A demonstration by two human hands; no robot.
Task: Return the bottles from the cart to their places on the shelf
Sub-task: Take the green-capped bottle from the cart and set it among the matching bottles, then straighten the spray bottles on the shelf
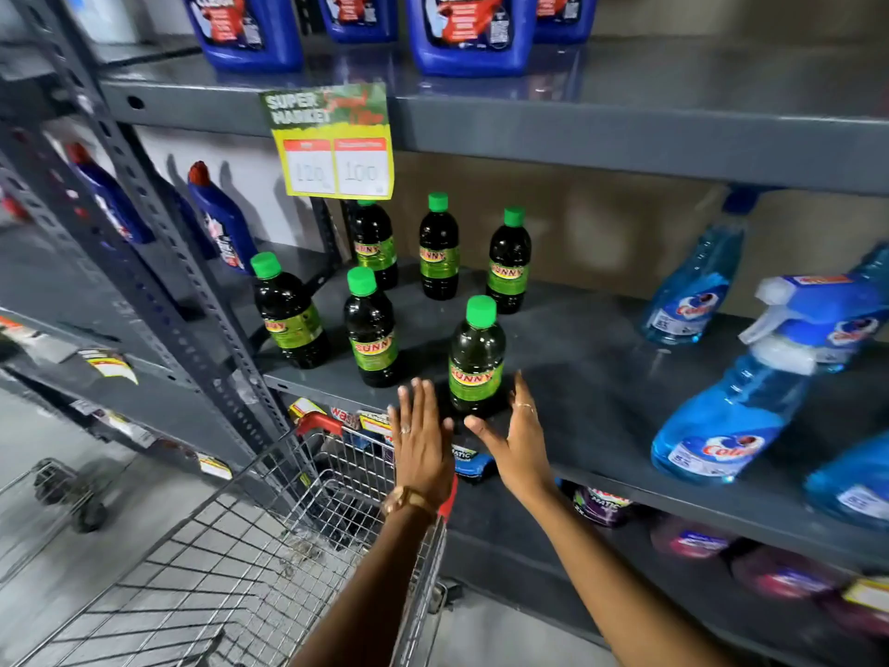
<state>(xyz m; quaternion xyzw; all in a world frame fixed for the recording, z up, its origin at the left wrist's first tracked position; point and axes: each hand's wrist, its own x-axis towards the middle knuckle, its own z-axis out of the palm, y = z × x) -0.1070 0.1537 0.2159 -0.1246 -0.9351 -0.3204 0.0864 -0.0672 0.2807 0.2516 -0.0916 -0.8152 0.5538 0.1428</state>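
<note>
Six dark bottles with bright green screw caps and green-yellow labels stand upright on the grey metal shelf [601, 377] in the middle of the frame: three in a back row and three nearer the shelf's front edge. The nearest bottle [476, 356] stands just inside the front edge, between the two hands and touching neither. The left hand [421, 438] is flat, its fingers straight and close together, with a ring on one finger and a watch at the wrist. The right hand [517, 435] is spread wide, thumb out toward the bottle, a ring on one finger; it holds nothing.

At the right of the frame stand at least three translucent blue spray bottles [721, 416] with white-and-blue trigger heads. Along the top, four blue plastic jugs [469, 31] with red labels sit on the shelf above, and a yellow-green price card [334, 142] hangs from that shelf's edge. At the left, two blue angled-neck bottles with red caps [219, 216] stand behind the perforated steel upright.

In the lower left is a wire cart [231, 560] with red trim, its basket showing only bare mesh. The floor is pale grey.
</note>
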